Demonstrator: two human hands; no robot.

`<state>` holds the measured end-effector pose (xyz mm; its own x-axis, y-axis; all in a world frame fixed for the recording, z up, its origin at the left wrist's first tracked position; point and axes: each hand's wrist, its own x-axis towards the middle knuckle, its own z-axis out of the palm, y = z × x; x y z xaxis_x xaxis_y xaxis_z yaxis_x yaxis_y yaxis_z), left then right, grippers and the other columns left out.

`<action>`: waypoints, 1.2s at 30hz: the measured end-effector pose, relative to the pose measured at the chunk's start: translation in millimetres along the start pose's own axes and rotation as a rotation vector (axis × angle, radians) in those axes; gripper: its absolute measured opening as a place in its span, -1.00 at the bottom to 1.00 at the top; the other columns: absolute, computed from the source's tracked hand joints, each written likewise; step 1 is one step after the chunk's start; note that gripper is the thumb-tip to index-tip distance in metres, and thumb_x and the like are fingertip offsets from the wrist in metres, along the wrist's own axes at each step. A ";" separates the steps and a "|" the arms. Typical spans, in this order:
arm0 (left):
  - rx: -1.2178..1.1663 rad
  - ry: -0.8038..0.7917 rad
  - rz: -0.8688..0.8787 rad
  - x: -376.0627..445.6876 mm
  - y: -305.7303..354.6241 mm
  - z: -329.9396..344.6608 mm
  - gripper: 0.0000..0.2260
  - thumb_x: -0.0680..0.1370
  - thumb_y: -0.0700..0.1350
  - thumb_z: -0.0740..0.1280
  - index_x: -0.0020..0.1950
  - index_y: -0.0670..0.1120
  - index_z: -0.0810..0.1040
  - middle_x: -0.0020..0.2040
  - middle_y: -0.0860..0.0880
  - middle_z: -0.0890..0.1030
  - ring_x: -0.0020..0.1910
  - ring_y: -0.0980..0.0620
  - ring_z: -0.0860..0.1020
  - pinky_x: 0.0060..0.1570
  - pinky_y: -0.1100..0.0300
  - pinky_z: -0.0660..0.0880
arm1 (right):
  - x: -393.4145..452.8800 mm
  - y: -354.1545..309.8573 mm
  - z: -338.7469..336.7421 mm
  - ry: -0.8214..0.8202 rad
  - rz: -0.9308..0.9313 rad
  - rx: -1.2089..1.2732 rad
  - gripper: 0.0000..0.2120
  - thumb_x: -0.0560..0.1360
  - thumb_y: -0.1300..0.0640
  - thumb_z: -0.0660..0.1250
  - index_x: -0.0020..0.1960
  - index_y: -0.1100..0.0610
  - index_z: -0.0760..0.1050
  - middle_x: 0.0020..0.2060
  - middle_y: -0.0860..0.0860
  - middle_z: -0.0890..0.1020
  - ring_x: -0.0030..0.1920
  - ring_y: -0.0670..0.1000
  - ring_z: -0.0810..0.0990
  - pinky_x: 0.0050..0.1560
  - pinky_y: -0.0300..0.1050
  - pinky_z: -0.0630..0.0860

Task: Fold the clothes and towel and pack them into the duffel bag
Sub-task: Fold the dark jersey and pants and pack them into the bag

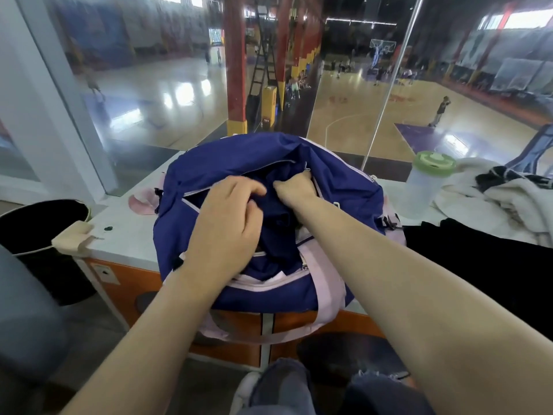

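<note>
Both hands in duffel bag mouth; left hand curled on navy garment, right hand gripping it

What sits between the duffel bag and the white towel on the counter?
Head view: a clear shaker bottle with a green lid stands between the duffel bag and the towel.

Right hand is buried in the duffel bag, fingers out of sight inside the opening. Left hand covers the dark garment there, fingertips tucked under a fold. Right of the bag, the black cloth and the white towel run off the frame's edge. Beyond the bag, figures on the court are too small to tell.
</note>
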<state>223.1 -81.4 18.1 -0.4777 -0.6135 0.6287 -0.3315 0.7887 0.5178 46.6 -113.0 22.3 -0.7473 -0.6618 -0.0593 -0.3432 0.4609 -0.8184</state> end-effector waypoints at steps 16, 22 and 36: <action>0.562 -0.604 0.032 60.3 -24.5 66.6 -0.35 0.53 0.38 0.04 0.57 0.15 0.11 0.60 -0.10 0.03 0.56 -0.12 0.04 0.50 -0.02 -0.03 | -17.0 -33.4 -70.5 0.062 -0.434 -0.155 -0.61 0.56 0.16 0.25 0.37 0.17 0.36 0.06 0.08 0.58 -0.04 0.05 0.56 -0.14 -0.09 0.45; 0.655 -0.579 0.079 71.1 -34.6 75.9 -0.35 0.52 0.33 0.11 0.56 0.13 0.11 0.60 -0.12 0.04 0.55 -0.16 0.06 0.50 -0.04 0.01 | -24.4 -35.3 -77.9 0.004 -0.413 -0.083 -0.58 0.57 0.16 0.23 0.41 0.12 0.30 -0.14 -0.04 0.49 -0.25 -0.09 0.47 -0.34 -0.20 0.42; 0.633 -0.579 0.042 73.2 -33.5 78.9 -0.34 0.54 0.34 0.12 0.56 0.07 0.14 0.57 -0.11 0.12 0.52 -0.15 0.12 0.48 -0.05 0.05 | -86.2 16.6 -105.3 -0.542 -0.527 -0.881 -0.80 0.57 0.08 0.26 -0.19 0.09 0.57 -0.22 0.03 0.58 -0.21 0.02 0.48 -0.27 -0.19 0.35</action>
<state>135.0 -149.6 1.0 -0.7825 -0.6029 0.1558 -0.6137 0.7891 -0.0284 45.4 13.9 74.0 -0.1250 -0.9624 -0.2411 -0.9758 0.1632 -0.1456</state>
